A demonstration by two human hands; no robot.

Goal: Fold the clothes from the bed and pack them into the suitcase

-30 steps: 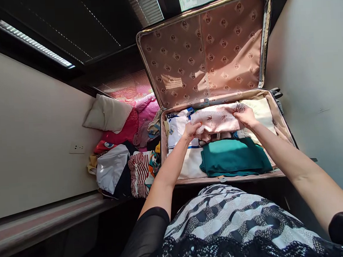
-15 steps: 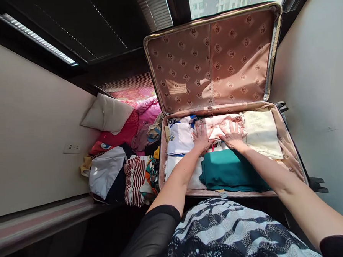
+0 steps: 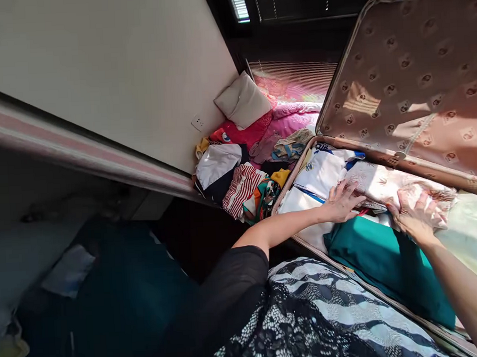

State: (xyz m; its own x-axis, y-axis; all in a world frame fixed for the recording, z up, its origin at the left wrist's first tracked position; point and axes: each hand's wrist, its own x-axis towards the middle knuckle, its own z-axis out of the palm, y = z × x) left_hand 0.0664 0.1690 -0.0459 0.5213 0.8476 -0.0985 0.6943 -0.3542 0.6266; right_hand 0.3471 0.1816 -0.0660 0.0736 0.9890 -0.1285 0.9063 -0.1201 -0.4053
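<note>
Folded pink patterned cloth [image 3: 376, 179] lies in the open suitcase [image 3: 289, 189], toward its back. My right hand [image 3: 414, 214] rests on it with fingers spread. At its left end, my left hand [image 3: 341, 202] hovers or lightly touches, fingers apart; contact is hard to tell. Left of that hand sits a folded white shirt [image 3: 320, 174] with blue trim. In front of both hands is a folded teal garment [image 3: 387, 264]. A cream folded garment [image 3: 473, 235] lies at the right, partly behind my right forearm.
Left of the suitcase are a red-striped garment [image 3: 243, 189], a white and navy garment [image 3: 220, 166] and a cushion [image 3: 244, 101] on pink bedding. The suitcase lid [image 3: 413, 84] stands raised at the back. A wall [image 3: 138, 88] with a socket [image 3: 198, 123] borders the left.
The pink cloth, held between both hands earlier, went down into the suitcase and was pressed flat. My view has swung left, and my left hand has shifted toward the cloth's left end.
</note>
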